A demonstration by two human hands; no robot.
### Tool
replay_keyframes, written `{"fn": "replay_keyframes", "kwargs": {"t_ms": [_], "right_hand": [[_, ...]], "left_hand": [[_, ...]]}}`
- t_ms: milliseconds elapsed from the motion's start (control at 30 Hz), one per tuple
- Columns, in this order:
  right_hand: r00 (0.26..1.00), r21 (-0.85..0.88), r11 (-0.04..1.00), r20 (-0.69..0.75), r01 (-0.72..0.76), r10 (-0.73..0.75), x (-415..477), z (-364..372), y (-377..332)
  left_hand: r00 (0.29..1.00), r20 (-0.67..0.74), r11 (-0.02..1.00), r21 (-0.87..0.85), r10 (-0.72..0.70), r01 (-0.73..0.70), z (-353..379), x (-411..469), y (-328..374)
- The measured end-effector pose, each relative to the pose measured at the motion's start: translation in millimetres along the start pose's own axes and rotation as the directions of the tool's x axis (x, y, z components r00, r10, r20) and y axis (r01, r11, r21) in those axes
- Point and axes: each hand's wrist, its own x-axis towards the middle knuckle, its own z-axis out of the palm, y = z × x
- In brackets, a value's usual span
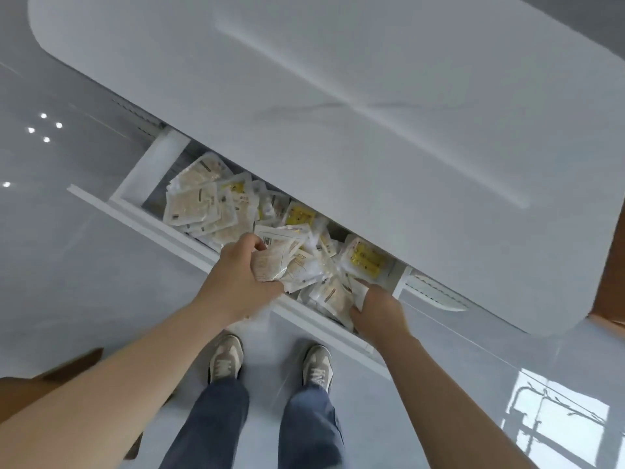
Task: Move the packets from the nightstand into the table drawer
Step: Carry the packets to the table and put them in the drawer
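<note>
Your left hand (245,275) clenches a packet bundle (275,262); right hand (378,308) grip unclear. Overfull drawer (148,164) could spill or jam.

Both hands (243,275) (378,309) forward, fingers curled

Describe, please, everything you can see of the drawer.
The drawer is white, smooth and shallow, pulled partly out from under the white table; its rear stays hidden beneath the top. It holds a loose heap of packets, pale and yellow-labelled. The left hand grips a bunch of packets over the front edge; the right hand reaches in among them.
</note>
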Motion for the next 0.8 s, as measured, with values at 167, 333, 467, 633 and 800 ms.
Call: {"fn": "replay_keyframes", "kwargs": {"t_ms": [167, 333, 467, 633, 800], "right_hand": [[0.998, 0.069, 0.997, -0.064, -0.024, 0.029, 58.7, 42.3, 3.6], [0.994, 0.038, 0.995, -0.068, 0.087, -0.085, 81.4, 57.9, 2.9], [0.998, 0.095, 0.993, -0.001, 0.064, -0.065, 80.7, 61.0, 4.1], [0.997, 0.098, 0.992, -0.019, 0.076, -0.075, 80.7, 58.9, 10.0], [0.995, 0.072, 0.996, -0.085, 0.053, -0.047, 74.4, 53.9, 13.4]], "left_hand": [[0.999, 0.028, 0.997, 0.061, 0.036, -0.038, 32.0, 51.2, -23.8], [0.996, 0.057, 0.996, 0.057, 0.068, -0.071, 45.6, 72.7, -34.5], [0.996, 0.063, 0.996, 0.065, 0.062, -0.066, 45.9, 79.3, -37.9], [0.995, 0.089, 0.995, 0.077, 0.051, -0.058, 43.9, 84.8, -39.3], [0.992, 0.110, 0.987, 0.140, 0.065, -0.080, 45.8, 85.8, -36.4]]}}
